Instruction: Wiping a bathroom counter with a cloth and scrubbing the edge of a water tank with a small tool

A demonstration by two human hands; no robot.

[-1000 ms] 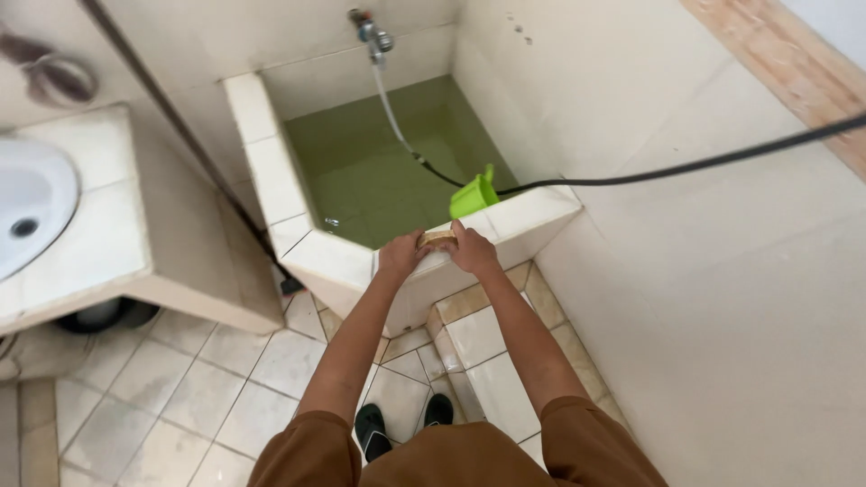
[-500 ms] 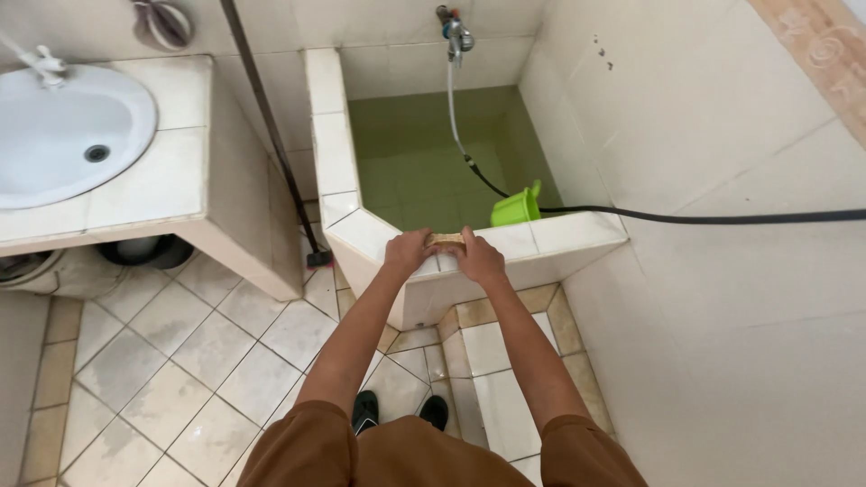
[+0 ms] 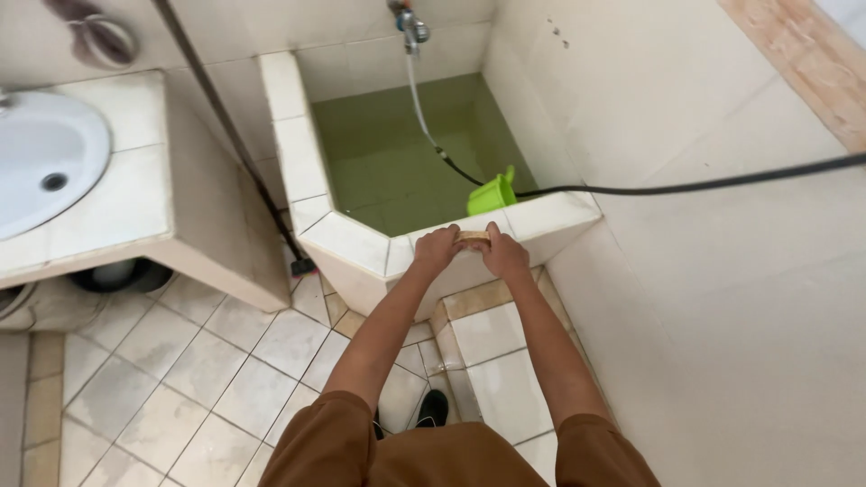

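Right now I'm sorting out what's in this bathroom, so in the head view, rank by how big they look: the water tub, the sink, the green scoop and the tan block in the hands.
1. Water tub, the largest.
2. Sink, though the frame edge cuts it off.
3. Green scoop.
4. Tan block, smallest, mostly covered by the left hand and right hand.

tank rim (image 3: 347,242): glazed tile (glossy) | dipper (image 3: 492,193): smooth plastic

Packages, labels, signs, screens: none in view. All surfaces shown are plain tile, wall and water, from twelve o'clock round to six, carrying no printed or displayed matter.
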